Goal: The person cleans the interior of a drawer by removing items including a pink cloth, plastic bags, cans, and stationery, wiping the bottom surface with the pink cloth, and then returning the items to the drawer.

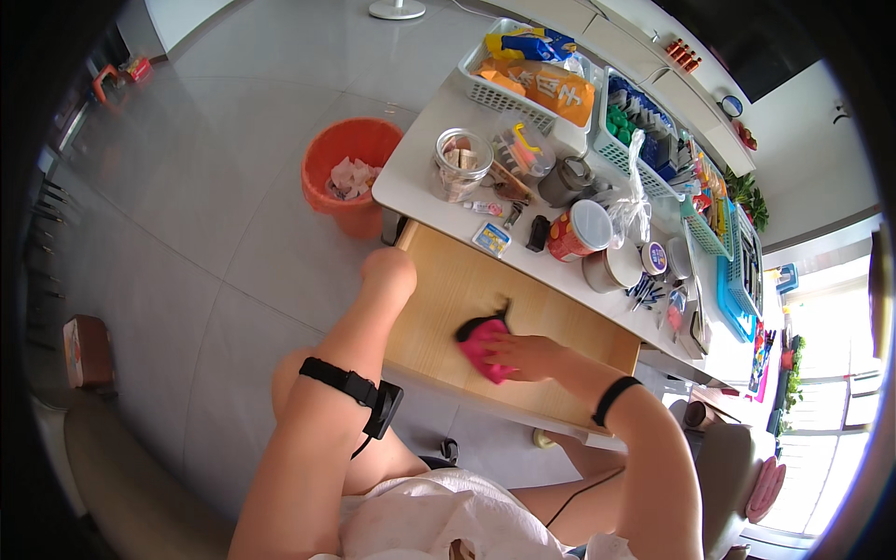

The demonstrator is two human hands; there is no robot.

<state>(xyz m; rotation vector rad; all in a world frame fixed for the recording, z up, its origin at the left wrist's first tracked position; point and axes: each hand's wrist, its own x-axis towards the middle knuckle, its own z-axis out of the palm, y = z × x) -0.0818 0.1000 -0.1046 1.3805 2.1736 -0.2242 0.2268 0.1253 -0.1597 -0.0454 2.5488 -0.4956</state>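
The right hand (523,355) lies flat, fingers spread, pressing a pink cloth (483,347) onto the pull-out wooden shelf (439,299) under the white surface (420,182); its grip is wide, palm down on the cloth rather than closed round it. The cloth sits near the middle of the shelf, a dark corner of it sticking up toward the surface. The left hand (390,271) rests on the shelf's left front corner, curled over the edge; from here I cannot tell how far its grip is closed, and it holds nothing I can see. Both wrists wear black bands, the left one with a small black box (383,409) hanging from it.

On the surface just behind the shelf stand a red tin with a white lid (579,231), a glass jar (462,161), a grey pot (567,180) and a knotted clear bag (633,201). Farther back are white baskets (523,93) holding orange and yellow packets. An orange bin (350,173) with crumpled paper stands on the grey tiled floor to the left of the surface. The person is seated, white garment in the lap, with a beige chair (131,485) at lower left
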